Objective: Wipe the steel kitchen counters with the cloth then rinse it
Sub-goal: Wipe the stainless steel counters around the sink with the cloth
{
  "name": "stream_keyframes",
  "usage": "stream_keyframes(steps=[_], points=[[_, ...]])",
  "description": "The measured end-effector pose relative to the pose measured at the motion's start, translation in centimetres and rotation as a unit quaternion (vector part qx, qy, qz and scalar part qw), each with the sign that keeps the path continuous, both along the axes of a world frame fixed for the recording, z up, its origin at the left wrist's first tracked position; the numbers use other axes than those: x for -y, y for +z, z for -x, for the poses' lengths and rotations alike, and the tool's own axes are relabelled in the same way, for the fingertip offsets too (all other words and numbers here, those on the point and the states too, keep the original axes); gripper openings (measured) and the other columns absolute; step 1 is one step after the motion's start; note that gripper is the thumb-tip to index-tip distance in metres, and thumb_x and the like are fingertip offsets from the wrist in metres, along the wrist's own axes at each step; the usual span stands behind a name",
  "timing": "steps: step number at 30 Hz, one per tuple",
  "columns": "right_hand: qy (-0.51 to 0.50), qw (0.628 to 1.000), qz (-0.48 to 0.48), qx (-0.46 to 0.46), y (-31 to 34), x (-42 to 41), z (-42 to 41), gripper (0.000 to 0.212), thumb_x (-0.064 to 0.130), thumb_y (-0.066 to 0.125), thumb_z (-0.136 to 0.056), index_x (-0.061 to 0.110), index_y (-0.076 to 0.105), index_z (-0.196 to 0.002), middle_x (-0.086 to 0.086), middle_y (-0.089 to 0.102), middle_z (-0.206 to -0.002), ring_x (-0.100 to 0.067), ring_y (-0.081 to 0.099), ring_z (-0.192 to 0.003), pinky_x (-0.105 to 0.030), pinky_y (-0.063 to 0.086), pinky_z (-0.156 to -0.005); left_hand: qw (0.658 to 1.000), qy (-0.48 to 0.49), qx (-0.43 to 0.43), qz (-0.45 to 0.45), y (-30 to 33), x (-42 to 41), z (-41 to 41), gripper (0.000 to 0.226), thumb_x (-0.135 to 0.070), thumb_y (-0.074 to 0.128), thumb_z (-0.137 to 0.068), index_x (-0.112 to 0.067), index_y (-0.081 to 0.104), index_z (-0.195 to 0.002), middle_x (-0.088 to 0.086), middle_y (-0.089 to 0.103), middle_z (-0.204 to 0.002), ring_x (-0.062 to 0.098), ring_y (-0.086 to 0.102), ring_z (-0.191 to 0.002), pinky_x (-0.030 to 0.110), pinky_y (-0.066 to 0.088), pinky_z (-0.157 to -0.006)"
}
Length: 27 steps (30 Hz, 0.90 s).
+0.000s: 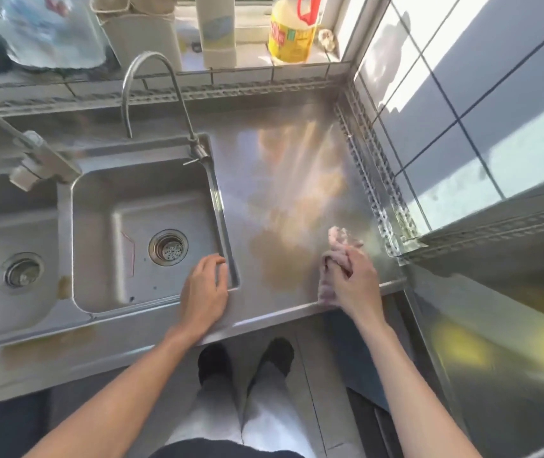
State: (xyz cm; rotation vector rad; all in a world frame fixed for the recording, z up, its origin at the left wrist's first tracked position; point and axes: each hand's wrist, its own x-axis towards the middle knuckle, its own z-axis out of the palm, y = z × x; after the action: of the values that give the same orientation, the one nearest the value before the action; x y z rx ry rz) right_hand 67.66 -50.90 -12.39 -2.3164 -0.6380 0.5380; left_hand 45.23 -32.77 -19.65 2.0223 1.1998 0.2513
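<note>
- Person's legs and dark shoes (pixel 215 361) are showing at the bottom edge, blurred; the floor detail is hard to make out.
- Left hand (pixel 205 290) is resting open, palm down, on the front corner rim of the right sink basin (pixel 125 206), fingers spread and gripping nothing.
- Right hand (pixel 355 280) is closing around a bunched pinkish cloth (pixel 340 241), pressing it onto the steel counter (pixel 284 166) near the front edge; part of the cloth is hiding under the hand, and its texture is smearing with motion blur.
- Counter surface is showing brownish smears and sun glare; a perforated steel strip (pixel 373 180) is running along the tiled wall.
- Round strainer drain (pixel 168 247) is sitting in the basin floor; the gooseneck faucet (pixel 151 90) is arching over it.
- A yellow bottle (pixel 292 31) is standing on the sill, top cut off, label unreadable.
</note>
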Motion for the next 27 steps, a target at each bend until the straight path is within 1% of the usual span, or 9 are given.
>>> stream_keyframes(steps=[3, 5, 6, 9, 11, 15, 19, 23, 27], points=[[0.096, 0.988, 0.095, 0.07, -4.5, -3.1, 3.4, 0.047, 0.036, 0.055, -0.104, 0.021, 0.052, -0.149, -0.006, 0.037, -0.164, -0.031, 0.025, -0.155, -0.051, 0.021, -0.126, 0.995, 0.098, -0.015, 0.011, -1.9, 1.8, -2.2, 0.048, -0.04, 0.036, -0.106, -0.011, 0.064, -0.13, 0.008, 0.062, -0.145, 0.027, 0.054, -0.136, 0.044, 0.038, -0.118], [0.17, 0.967, 0.133, 0.137, -6.5, -3.1, 6.1, 0.065, 0.043, 0.051, -0.104, 0.024, 0.029, -0.163, -0.003, 0.012, -0.174, -0.029, 0.001, -0.161, -0.049, -0.001, -0.13, 0.99, 0.122, -0.047, -0.048, -3.1, 2.9, -2.7, 0.045, -0.041, 0.034, -0.108, -0.015, 0.063, -0.13, 0.003, 0.062, -0.146, 0.024, 0.054, -0.136, 0.044, 0.034, -0.123], [0.203, 0.957, 0.133, 0.158, -7.1, -2.4, 6.5, 0.07, 0.045, 0.049, -0.104, 0.026, 0.021, -0.165, -0.003, 0.005, -0.175, -0.027, -0.005, -0.161, -0.047, -0.003, -0.13, 0.988, 0.126, -0.057, -0.075, -3.7, 3.2, -2.8, 0.042, -0.04, 0.033, -0.109, -0.017, 0.063, -0.129, 0.002, 0.062, -0.146, 0.021, 0.054, -0.136, 0.043, 0.03, -0.126], [0.316, 0.922, 0.125, 0.185, -7.7, 0.5, 3.6, 0.073, 0.051, 0.046, -0.102, 0.028, 0.018, -0.166, -0.002, 0.008, -0.175, -0.024, -0.002, -0.162, -0.051, 0.009, -0.129, 0.983, 0.129, -0.077, -0.11, -4.9, 3.1, -2.8, 0.035, -0.039, 0.033, -0.11, -0.022, 0.059, -0.126, -0.001, 0.062, -0.147, 0.017, 0.055, -0.136, 0.04, 0.023, -0.128], [0.341, 0.907, 0.149, 0.196, -7.4, 2.0, 0.2, 0.071, 0.054, 0.041, -0.103, 0.031, 0.017, -0.166, 0.0, 0.009, -0.175, -0.022, 0.0, -0.162, -0.053, 0.015, -0.128, 0.98, 0.128, -0.092, -0.119, -5.2, 3.0, -2.9, 0.033, -0.04, 0.032, -0.11, -0.025, 0.057, -0.125, -0.002, 0.06, -0.148, 0.018, 0.055, -0.137, 0.04, 0.023, -0.128], [0.208, 0.939, 0.214, 0.172, -7.3, 0.7, -4.8, 0.071, 0.062, 0.029, -0.101, 0.033, 0.017, -0.165, 0.0, 0.004, -0.175, -0.022, -0.01, -0.161, -0.052, 0.004, -0.13, 0.975, 0.14, -0.106, -0.133, -5.2, 3.1, -3.0, 0.036, -0.04, 0.027, -0.11, -0.024, 0.055, -0.128, -0.001, 0.057, -0.151, 0.02, 0.054, -0.139, 0.041, 0.024, -0.128], [0.141, 0.958, 0.203, 0.147, -7.7, -6.0, -2.2, 0.067, 0.058, 0.028, -0.103, 0.032, 0.021, -0.165, -0.004, 0.001, -0.175, -0.028, -0.01, -0.161, -0.054, -0.004, -0.129, 0.973, 0.147, -0.119, -0.13, -4.5, 3.1, -3.3, 0.041, -0.035, 0.027, -0.109, -0.021, 0.059, -0.131, 0.0, 0.059, -0.151, 0.02, 0.054, -0.14, 0.042, 0.026, -0.129], [0.248, 0.948, 0.118, 0.16, -8.0, -9.9, 4.0, 0.055, 0.046, 0.03, -0.107, 0.035, 0.028, -0.161, -0.005, 0.016, -0.174, -0.031, 0.0, -0.161, -0.058, 0.006, -0.128, 0.974, 0.144, -0.112, -0.133, -3.6, 3.2, -3.4, 0.04, -0.02, 0.034, -0.101, -0.017, 0.062, -0.129, 0.003, 0.06, -0.148, 0.025, 0.056, -0.136, 0.047, 0.034, -0.124], [0.371, 0.901, 0.112, 0.198, -8.5, -6.8, 5.7, 0.062, 0.047, 0.038, -0.103, 0.034, 0.027, -0.163, -0.006, 0.015, -0.174, -0.032, 0.005, -0.161, -0.055, 0.009, -0.128, 0.975, 0.129, -0.119, -0.133, -3.2, 3.3, -3.3, 0.042, -0.009, 0.042, -0.094, -0.012, 0.063, -0.13, 0.007, 0.061, -0.146, 0.03, 0.056, -0.134, 0.053, 0.04, -0.118]])
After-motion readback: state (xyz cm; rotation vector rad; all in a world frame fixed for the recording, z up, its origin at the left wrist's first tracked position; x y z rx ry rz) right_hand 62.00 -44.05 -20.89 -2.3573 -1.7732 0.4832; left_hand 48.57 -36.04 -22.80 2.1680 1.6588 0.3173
